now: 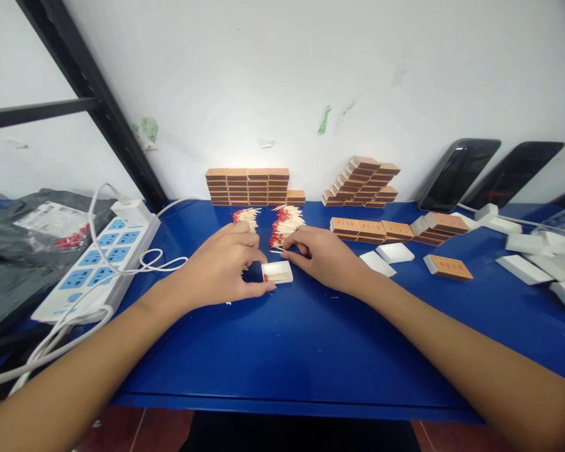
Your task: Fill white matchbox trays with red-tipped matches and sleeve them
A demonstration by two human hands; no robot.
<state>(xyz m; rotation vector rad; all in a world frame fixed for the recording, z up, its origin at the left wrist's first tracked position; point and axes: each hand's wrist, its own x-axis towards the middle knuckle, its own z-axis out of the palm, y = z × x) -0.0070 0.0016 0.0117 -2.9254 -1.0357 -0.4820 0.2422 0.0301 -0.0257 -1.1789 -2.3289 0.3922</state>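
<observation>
A small white open tray was held on the blue table between the thumb and finger of the left hand. A few red-tipped wooden matches were seen inside it. One thin pale matchstick was pinched by the right hand, just behind the tray. Orange-and-brown paper matchboxes were stacked near the white wall.
</observation>
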